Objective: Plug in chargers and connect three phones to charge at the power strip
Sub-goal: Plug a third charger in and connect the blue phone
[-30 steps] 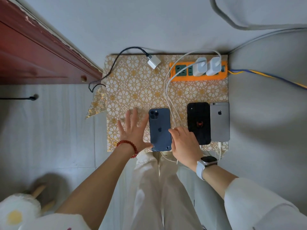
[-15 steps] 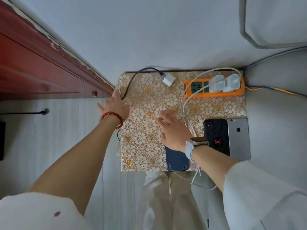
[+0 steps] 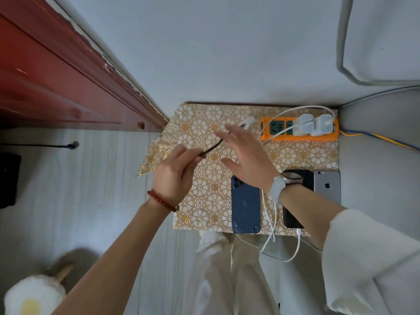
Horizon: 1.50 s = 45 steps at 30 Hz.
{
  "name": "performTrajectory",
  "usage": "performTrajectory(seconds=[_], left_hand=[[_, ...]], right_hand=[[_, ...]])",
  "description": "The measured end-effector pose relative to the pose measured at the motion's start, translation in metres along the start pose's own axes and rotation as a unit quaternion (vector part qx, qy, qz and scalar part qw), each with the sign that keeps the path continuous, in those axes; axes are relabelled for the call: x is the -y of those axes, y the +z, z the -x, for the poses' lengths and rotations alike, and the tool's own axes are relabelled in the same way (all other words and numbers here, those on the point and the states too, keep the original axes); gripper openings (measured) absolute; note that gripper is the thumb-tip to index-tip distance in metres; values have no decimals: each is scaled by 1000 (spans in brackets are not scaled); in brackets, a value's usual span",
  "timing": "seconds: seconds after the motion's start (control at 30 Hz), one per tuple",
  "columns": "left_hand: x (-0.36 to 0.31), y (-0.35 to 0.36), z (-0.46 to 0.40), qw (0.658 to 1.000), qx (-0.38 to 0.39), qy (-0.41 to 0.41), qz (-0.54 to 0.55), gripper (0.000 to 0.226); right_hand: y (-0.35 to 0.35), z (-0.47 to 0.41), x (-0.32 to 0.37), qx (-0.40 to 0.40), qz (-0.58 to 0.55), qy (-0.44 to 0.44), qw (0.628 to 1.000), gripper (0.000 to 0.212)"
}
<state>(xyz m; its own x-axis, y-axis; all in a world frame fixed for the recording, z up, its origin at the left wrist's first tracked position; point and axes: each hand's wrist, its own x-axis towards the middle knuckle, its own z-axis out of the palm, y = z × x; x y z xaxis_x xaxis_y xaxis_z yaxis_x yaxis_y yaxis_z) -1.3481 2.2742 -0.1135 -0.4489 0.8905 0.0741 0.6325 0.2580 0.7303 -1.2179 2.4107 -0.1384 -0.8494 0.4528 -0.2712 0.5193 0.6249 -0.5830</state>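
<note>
An orange power strip lies at the back right of a gold floral mat, with two white chargers plugged into it. A third white charger lies unplugged left of the strip. My left hand pinches its black cable above the mat. My right hand hovers open, fingers spread, just short of that charger. A blue phone lies face down at the mat's front. A black phone and a silver phone lie to its right, partly under my right arm.
White cables run from the plugged chargers past the phones and hang over the mat's front edge. A red wooden cabinet stands to the left. A yellow and blue cord leaves the strip to the right. My legs are below the mat.
My left hand left the mat's far-left edge and now holds the black cable over the mat. My right hand has reached further toward the loose charger. The blue phone is uncovered again.
</note>
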Motion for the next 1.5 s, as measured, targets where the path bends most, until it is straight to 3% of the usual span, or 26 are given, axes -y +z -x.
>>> performTrajectory(seconds=[0.1,0.27,0.37,0.43,0.5,0.57,0.63,0.77,0.93,1.0,1.07,1.17,1.23,1.27,1.33,1.4,1.5], left_hand=[[-13,-5,-6,998,-43,-23,29,28],[-20,-8,-14,978,-164,-115,48,25],[-24,-4,-14,975,-167,-140,47,22],[-28,2,-13,978,-115,-159,68,19],[-32,10,-16,976,-18,-187,106,19],[-38,20,-21,970,81,-206,102,33],[-47,35,-32,969,123,-202,72,50],[-70,79,-67,972,163,-165,38,59],[-87,135,-108,956,272,-111,-30,83],[-88,146,-116,946,292,-129,-57,82],[-87,145,-117,951,276,-132,-45,69],[-90,133,-102,970,230,-71,-6,41],[-90,126,-85,971,239,-19,-20,38],[-90,124,-76,968,249,3,-35,38],[-87,121,-62,961,264,37,-76,41],[-85,123,-53,955,264,46,-124,42],[-84,129,-44,946,259,52,-187,53]], right_hand=[[-4,3,2,34,-53,10,998,17],[-8,34,2,23,-114,48,992,14],[-15,60,-10,41,-127,70,989,12],[-25,75,-22,18,-139,86,986,9],[-40,89,-36,-53,-116,90,988,11],[-56,100,-52,-131,-43,82,987,13],[-73,110,-68,-180,51,62,980,12],[-98,130,-93,-175,206,5,963,11],[-108,145,-105,-209,236,96,944,8],[-108,146,-107,-227,125,167,951,13],[-110,142,-109,-238,-106,240,935,14],[-121,130,-102,-283,-432,291,805,31],[-128,116,-97,-289,-542,292,733,23],[-130,108,-94,-286,-557,294,722,17],[-131,91,-92,-265,-504,308,762,8],[-127,76,-92,-224,-393,305,838,6],[-124,59,-93,-161,-161,220,949,22]])
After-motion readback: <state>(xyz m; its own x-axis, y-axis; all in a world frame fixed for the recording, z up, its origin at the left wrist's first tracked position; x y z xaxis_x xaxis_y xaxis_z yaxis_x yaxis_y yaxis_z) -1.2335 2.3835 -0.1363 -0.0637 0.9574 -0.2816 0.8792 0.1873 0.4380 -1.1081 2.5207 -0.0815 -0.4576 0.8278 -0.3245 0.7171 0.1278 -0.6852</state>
